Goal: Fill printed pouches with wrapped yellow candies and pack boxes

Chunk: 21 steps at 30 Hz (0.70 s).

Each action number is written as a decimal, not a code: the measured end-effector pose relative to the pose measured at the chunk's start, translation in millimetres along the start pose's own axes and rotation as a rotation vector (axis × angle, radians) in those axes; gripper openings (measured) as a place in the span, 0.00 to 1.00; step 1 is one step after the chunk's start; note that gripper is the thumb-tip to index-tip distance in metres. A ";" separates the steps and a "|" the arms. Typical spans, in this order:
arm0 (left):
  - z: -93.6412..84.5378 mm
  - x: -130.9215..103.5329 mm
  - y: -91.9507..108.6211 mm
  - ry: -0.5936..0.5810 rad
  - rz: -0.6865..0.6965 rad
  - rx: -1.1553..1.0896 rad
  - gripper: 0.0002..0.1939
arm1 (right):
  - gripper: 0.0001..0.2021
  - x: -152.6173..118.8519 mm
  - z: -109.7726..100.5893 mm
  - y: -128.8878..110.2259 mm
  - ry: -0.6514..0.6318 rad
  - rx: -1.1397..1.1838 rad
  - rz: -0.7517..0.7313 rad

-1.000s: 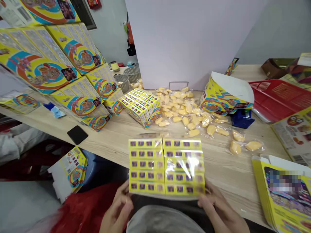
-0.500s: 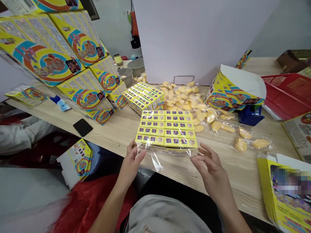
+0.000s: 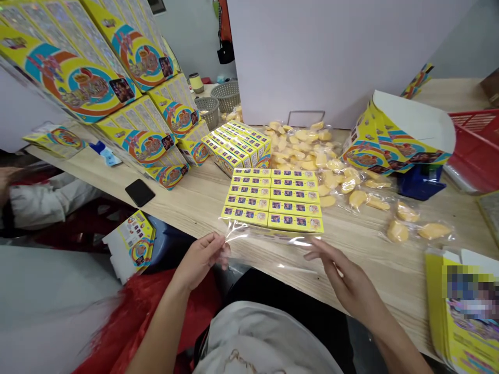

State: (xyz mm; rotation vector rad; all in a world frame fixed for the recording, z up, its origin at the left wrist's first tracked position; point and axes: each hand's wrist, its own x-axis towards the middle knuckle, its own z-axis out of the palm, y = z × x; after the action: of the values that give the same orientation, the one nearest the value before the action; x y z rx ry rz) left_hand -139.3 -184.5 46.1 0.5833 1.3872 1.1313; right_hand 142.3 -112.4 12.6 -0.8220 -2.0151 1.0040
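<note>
Below the yellow rectangular cardboard boxes [image 3: 275, 200], the left hand [image 3: 205, 254] at seven o'clock pinched clear plastic film [image 3: 268, 249]; the right hand's [image 3: 345, 275] grip, at five, looked uncertain. Uneven pulling risked tearing.

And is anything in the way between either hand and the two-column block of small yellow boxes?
Only clear film at the block's near edge. The left hand pinches its left side; the right hand is by its right side, grip unclear. Nothing else visible intervenes.

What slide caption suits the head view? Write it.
Left hand and right hand at clear film extending from two columns of yellow boxes.
</note>
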 end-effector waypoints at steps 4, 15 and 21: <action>2.3 -11.0 7.3 0.075 0.183 -0.026 0.18 | 0.10 8.3 -9.8 -7.3 -0.086 0.019 0.036; 42.6 -24.2 21.4 0.431 1.063 1.371 0.04 | 0.07 10.3 -4.5 -38.3 0.158 0.299 0.378; 103.1 -26.9 16.3 0.370 1.345 1.288 0.07 | 0.06 12.1 -1.8 -48.7 0.212 0.267 0.370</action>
State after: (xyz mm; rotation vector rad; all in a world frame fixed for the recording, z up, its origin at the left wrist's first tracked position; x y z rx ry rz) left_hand -41.4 -172.1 89.6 2.6026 1.9917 1.1761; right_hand 126.8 -126.2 58.3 -1.1247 -1.5405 1.2983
